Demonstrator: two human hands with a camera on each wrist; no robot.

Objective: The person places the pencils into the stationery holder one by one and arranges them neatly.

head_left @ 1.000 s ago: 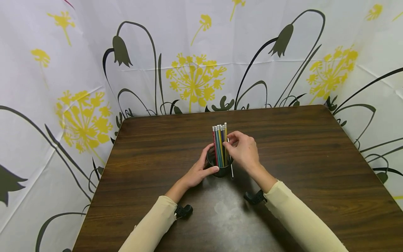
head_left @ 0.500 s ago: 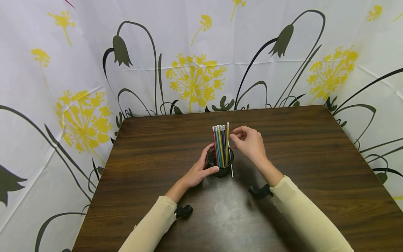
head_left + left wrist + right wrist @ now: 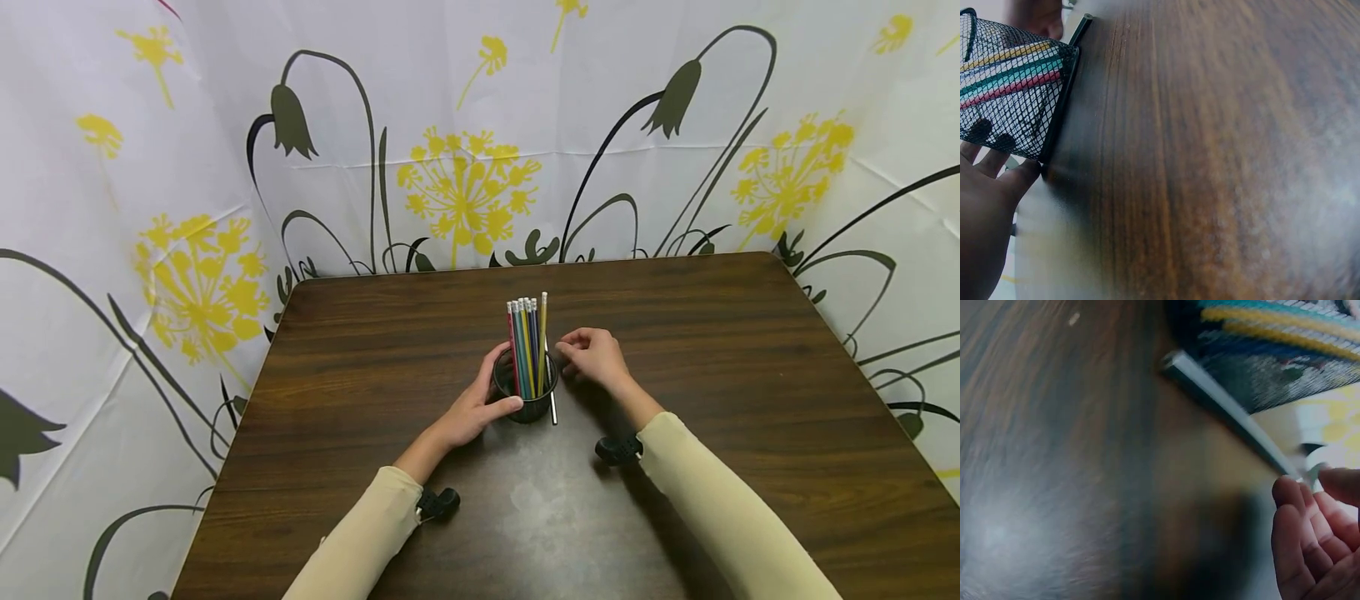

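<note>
A black mesh pencil cup [image 3: 534,410] stands upright on the table, holding several unsharpened pencils [image 3: 525,346] in red, teal, yellow and dark blue, erasers up. My left hand [image 3: 474,408] grips the cup from its left side, thumb in front; in the left wrist view, fingers [image 3: 1019,178] touch the mesh near its base. One silvery dark pencil [image 3: 1229,409] lies on the table along the cup's right side. My right hand [image 3: 596,357] hovers just right of the cup with loosely bent fingers. In the right wrist view its fingertips are near that pencil's far end; contact is unclear.
The brown wood-grain table [image 3: 375,333] reaches back to a white curtain [image 3: 480,100] with yellow and grey flower prints. Black wrist devices [image 3: 618,451] sit below both sleeves.
My right hand let go of a yellow pencil, which now leans at the cup's right rim. The hand then moved right and down towards the table. The left hand stayed in place.
</note>
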